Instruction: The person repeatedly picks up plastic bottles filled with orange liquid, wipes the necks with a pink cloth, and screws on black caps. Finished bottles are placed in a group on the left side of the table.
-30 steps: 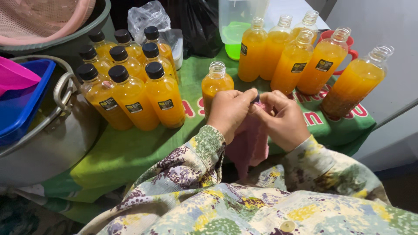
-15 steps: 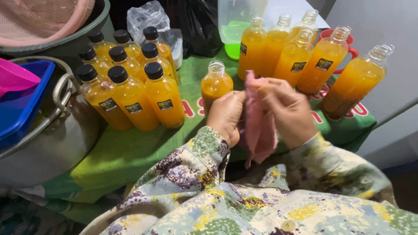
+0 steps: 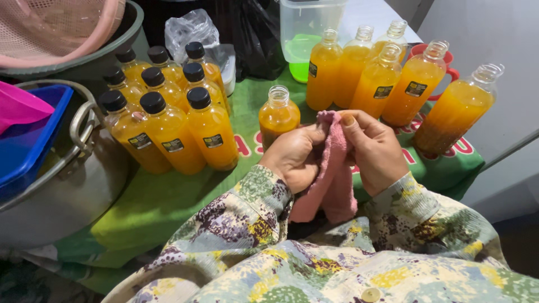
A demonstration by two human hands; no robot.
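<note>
At frame centre the pink cloth [image 3: 332, 168] now hangs upright, pinched between the left hand [image 3: 295, 157] and right hand [image 3: 375, 150]; a second ago it was bunched low. The small uncapped juice bottle [image 3: 278, 115] stands untouched just behind

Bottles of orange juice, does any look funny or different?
Yes. The small bottle stands alone, uncapped, just beyond the hands holding a pink cloth. The right-hand bottles also lack caps; the left group has black ones.
</note>
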